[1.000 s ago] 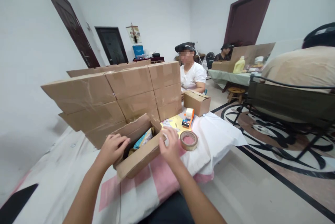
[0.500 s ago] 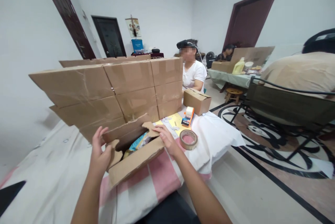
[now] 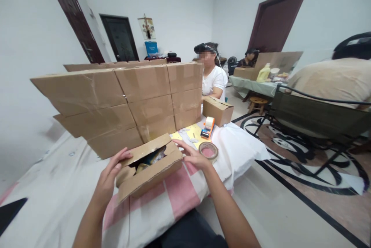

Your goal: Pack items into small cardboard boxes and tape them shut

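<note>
A small cardboard box (image 3: 150, 172) lies on the pink and white cloth (image 3: 174, 197) in front of me. Its flaps are folded partly over the top, and a gap shows colourful packets inside. My left hand (image 3: 108, 180) presses the left end of the box, fingers curved over a flap. My right hand (image 3: 193, 154) rests against the right end, fingers stretched along the flap edge. A roll of brown tape (image 3: 208, 150) lies just right of my right hand. An orange tape dispenser (image 3: 208, 127) sits a little farther back.
A wall of stacked sealed cartons (image 3: 127, 101) stands behind the box. A closed small carton (image 3: 218, 111) sits at the right end. A person in a white shirt (image 3: 213, 79) sits beyond. A folding chair (image 3: 315, 114) and a covered table (image 3: 255, 85) stand to the right.
The box's flaps, standing up a second ago, are now folded down over the opening. Both my hands moved from the raised flaps to the box's ends.
</note>
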`<action>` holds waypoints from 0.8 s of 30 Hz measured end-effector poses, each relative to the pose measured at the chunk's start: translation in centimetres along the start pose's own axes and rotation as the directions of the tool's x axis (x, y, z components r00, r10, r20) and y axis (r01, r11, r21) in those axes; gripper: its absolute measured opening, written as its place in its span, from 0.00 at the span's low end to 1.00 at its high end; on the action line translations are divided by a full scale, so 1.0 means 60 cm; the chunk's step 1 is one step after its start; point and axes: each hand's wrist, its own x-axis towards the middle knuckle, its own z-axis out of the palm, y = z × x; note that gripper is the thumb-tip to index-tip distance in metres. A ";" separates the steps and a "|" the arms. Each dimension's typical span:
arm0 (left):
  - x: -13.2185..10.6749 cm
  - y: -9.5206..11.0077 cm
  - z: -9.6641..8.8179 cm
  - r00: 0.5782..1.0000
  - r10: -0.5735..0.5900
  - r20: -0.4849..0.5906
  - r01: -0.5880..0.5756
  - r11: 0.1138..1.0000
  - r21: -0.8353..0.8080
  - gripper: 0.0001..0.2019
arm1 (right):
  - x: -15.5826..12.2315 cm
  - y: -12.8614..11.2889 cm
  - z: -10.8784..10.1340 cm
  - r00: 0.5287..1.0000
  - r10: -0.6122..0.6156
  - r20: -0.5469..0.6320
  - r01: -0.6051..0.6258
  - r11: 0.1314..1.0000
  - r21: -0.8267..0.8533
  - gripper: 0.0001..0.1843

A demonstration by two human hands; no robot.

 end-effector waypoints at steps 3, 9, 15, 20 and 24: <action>0.002 -0.011 -0.009 0.998 -0.049 0.043 0.050 0.998 -0.030 0.31 | 0.024 0.001 0.032 0.958 0.037 -0.284 -0.054 0.997 -0.053 0.36; -0.006 0.014 -0.015 0.993 0.078 0.094 -0.090 0.987 0.131 0.26 | 0.067 0.021 0.074 0.817 0.084 -0.570 -0.134 0.990 -0.046 0.38; -0.034 0.079 0.050 0.959 0.225 0.173 -0.282 0.690 0.667 0.22 | 0.077 0.035 0.068 0.801 0.013 -0.599 -0.136 0.978 -0.160 0.37; -0.040 0.069 0.065 0.953 0.230 0.196 -0.300 0.640 0.707 0.24 | 0.082 0.037 0.068 0.822 -0.004 -0.570 -0.151 0.962 -0.225 0.33; -0.042 0.057 0.053 0.959 0.188 0.211 -0.282 0.644 0.711 0.25 | 0.061 0.041 0.036 0.797 -0.047 -0.603 -0.109 0.969 -0.220 0.21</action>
